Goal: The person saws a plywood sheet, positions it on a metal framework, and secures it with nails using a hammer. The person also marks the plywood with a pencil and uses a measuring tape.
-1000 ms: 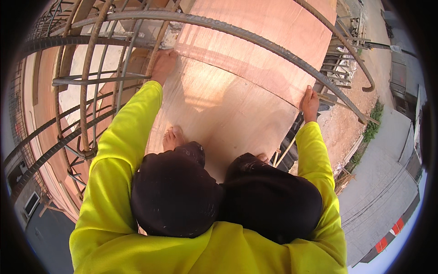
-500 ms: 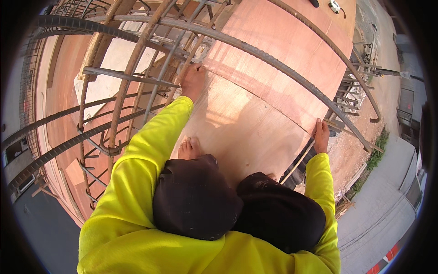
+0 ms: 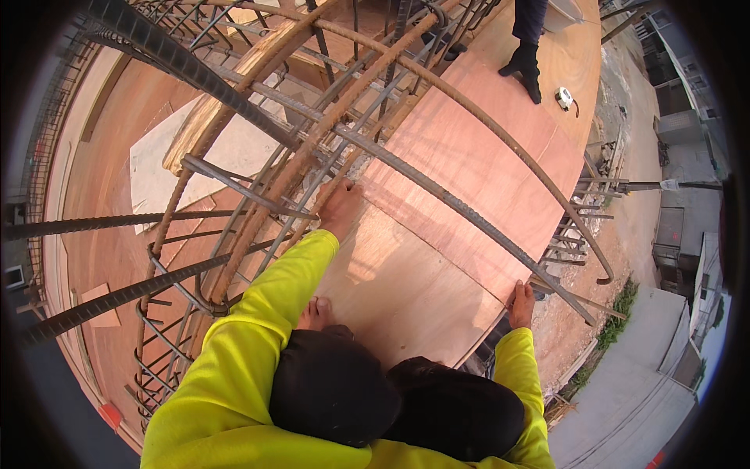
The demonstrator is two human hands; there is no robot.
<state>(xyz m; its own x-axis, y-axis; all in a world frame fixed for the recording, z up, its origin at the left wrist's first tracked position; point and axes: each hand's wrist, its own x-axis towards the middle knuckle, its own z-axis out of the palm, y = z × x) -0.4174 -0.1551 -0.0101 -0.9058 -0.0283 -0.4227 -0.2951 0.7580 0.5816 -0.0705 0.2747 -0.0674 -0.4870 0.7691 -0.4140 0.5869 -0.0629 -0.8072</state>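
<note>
A bare plywood sheet [image 3: 391,293] lies under my feet, and a pinker plywood sheet [image 3: 469,176] lies beyond it. A thin dark seam between them runs from hand to hand. At the seam's left end my left hand [image 3: 341,207] is closed on the near sheet's edge, close beside the rebar; its fingertips are hidden. My right hand [image 3: 520,303] grips the right edge at the seam's other end, some of its fingers out of sight. My bare left foot [image 3: 316,313] shows on the near sheet.
Rusty rebar [image 3: 469,213] arches over the sheets, and a rebar cage [image 3: 258,211] stands at the left. A co-worker's dark-covered foot [image 3: 525,69] stands on the far plywood near a white tape measure [image 3: 563,98]. Beyond the right edge, the ground [image 3: 574,332] lies lower.
The view has tilted up, so hands and sheets sit lower in it. A co-worker's leg and foot have come into view at the far end. Both hands remain at the seam's ends.
</note>
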